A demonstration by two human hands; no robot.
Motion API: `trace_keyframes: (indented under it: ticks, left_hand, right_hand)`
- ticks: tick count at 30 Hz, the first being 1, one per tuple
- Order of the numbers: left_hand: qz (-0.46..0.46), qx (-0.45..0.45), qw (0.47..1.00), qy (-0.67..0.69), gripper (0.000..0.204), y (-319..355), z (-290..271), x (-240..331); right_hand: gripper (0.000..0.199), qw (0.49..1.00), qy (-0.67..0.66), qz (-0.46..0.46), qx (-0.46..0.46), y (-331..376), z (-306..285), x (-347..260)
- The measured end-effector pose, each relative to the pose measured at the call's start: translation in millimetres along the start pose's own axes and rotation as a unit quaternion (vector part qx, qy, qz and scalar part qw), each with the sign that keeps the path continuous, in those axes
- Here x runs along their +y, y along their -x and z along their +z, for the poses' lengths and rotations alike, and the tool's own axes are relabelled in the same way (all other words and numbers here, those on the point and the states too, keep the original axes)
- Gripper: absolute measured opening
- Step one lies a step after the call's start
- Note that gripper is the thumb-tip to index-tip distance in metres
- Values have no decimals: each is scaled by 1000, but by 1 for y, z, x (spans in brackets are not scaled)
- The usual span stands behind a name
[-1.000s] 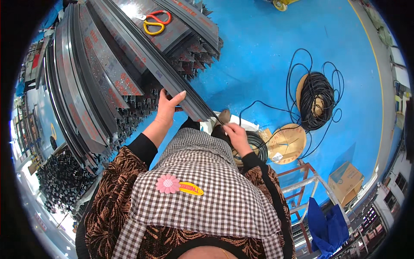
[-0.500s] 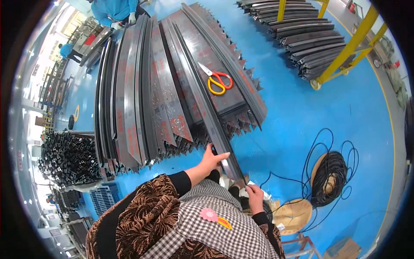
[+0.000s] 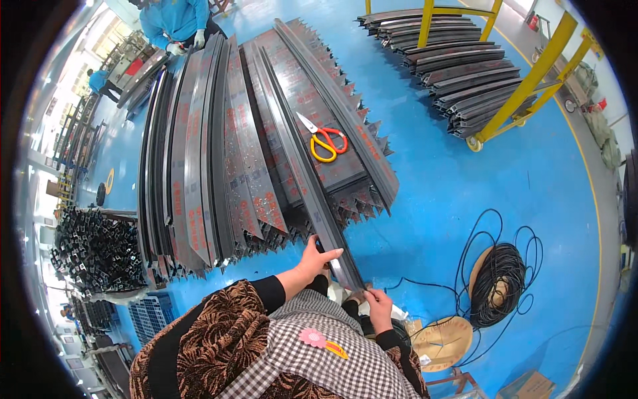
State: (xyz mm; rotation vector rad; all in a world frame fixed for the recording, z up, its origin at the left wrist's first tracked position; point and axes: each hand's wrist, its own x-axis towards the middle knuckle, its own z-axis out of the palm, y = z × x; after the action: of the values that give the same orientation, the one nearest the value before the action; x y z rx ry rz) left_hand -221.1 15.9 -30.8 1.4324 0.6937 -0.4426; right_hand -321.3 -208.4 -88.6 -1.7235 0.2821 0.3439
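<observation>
A long grey metal profile (image 3: 300,169) slants toward me over the near edge of a stack of similar profiles. My left hand (image 3: 312,263) wraps around it close to its near end, thumb across the top. At that end's right corner, my right hand (image 3: 379,308) pinches a thin black rubber strip (image 3: 405,279), which trails off toward a coil on the floor. The fingertips partly hide where strip and profile meet. Scissors (image 3: 323,144) with one red and one yellow handle loop lie on the stack, right of the profile.
The black coil (image 3: 500,286) sits at right by a round tan disc (image 3: 442,342). A yellow-framed rack (image 3: 515,100) stands beside more profiles (image 3: 452,66) at back right. A blue crate (image 3: 151,316) is at lower left. A gloved co-worker (image 3: 176,26) stands at the far end.
The whole scene has slid slightly left and down in the picture. Both hands keep nearly the same places at the profile's near end.
</observation>
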Motion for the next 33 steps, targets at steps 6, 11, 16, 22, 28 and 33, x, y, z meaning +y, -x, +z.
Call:
trace_keyframes:
  ticks: [6, 11, 16, 22, 28, 33]
  left_hand:
    - [8, 8, 1000, -12, 70, 1, -1, -3]
    - [4, 9, 1000, -12, 68, 4, 3, 0]
    - [10, 28, 999, -15, 66, 8, 7, 3]
    - [24, 43, 999, -9, 61, 6, 12, 2]
    - [28, 45, 998, 32, 66, 3, 2, -9]
    - [33, 7, 995, 97, 61, 6, -14, -17]
  right_hand:
    - [19, 999, 9, 39, -15, 11, -13, 11]
    - [18, 1000, 16, -9, 12, 2, 1, 12]
    - [18, 1000, -12, 2, 13, 1, 3, -2]
    - [19, 1000, -20, -7, 10, -10, 9, 11]
    - [23, 996, -63, 14, -64, -14, 0, -10]
    - [25, 991, -45, -60, -114, -18, -3, -18]
